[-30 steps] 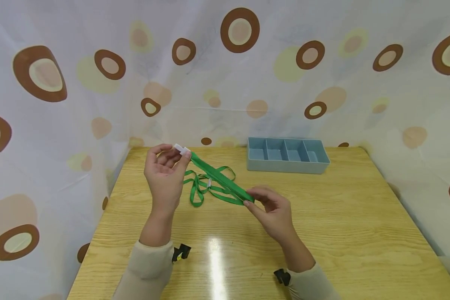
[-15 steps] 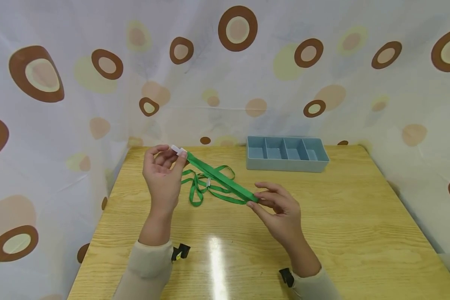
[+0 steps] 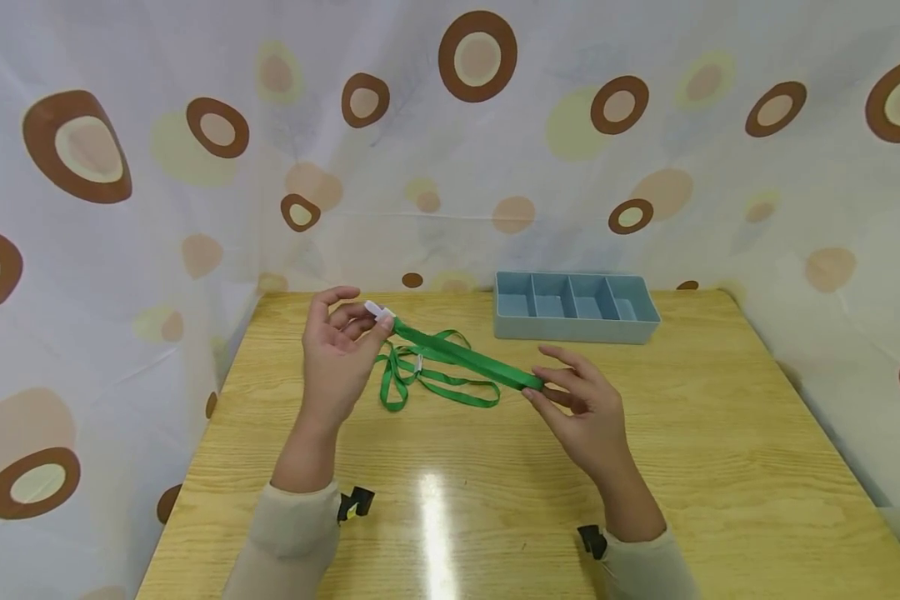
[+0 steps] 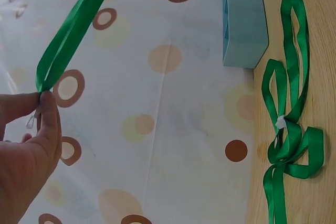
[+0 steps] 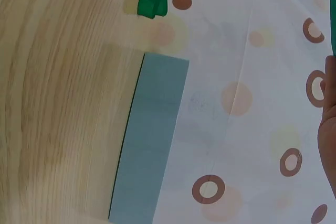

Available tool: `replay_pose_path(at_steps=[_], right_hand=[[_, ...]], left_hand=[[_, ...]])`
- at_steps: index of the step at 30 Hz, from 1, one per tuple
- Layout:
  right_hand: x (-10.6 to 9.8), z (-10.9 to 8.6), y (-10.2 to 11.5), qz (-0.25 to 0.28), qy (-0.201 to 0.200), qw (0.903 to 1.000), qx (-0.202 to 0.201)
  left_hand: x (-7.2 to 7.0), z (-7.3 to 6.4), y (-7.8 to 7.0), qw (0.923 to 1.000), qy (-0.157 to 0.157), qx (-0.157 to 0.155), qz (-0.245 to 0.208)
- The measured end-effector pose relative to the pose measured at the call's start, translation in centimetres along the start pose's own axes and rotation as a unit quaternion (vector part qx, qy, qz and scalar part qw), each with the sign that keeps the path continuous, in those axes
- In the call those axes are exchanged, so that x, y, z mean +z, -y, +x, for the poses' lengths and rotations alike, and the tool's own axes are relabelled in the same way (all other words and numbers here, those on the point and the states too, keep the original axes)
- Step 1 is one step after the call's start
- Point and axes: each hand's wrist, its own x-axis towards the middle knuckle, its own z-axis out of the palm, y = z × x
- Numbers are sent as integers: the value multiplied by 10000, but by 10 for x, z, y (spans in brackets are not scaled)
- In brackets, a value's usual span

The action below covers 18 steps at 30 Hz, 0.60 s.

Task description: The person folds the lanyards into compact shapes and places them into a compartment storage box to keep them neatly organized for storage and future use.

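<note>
A flat green lanyard [image 3: 468, 358], folded lengthwise into several strands, is stretched between both hands above the table. My left hand [image 3: 337, 354] pinches it with thumb and fingers by a white plastic clip [image 3: 378, 312] at its upper left end. At the lower right end, my right hand [image 3: 588, 412] pinches the folded strands between thumb and fingers. In the right wrist view only the edge of the right hand [image 5: 329, 124] shows. Behind the held strands, a second green lanyard [image 4: 286, 148] with a small white piece lies in loose loops on the table.
A blue-grey tray [image 3: 577, 328] with several compartments stands at the back right of the wooden table [image 3: 705, 433]. A patterned curtain [image 3: 450, 167] closes off the back and both sides. Light glares off the table's front middle.
My right hand has moved right and slightly up, drawing the held lanyard out flatter. The left hand has shifted a little right and down with the clip. The lanyard on the table stays put.
</note>
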Motion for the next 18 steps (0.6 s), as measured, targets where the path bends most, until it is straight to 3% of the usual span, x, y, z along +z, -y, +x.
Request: replay_pose_path(at_steps=[4,9,13,18], right_hand=[[-10,7,7,-98,174,9998,90],[-18,9,6,64,334,9994,34],[-23,6,-1,266,524,9983,56],[-27,5,4,148,733,9957,550]], left_hand=[[-4,-1,-1,9982,470,-229,279],[-7,-1,-1,9939,837,-367,619],[-9,-2,1,9913,937,-464,805],[-9,-2,2,9930,877,-508,608]])
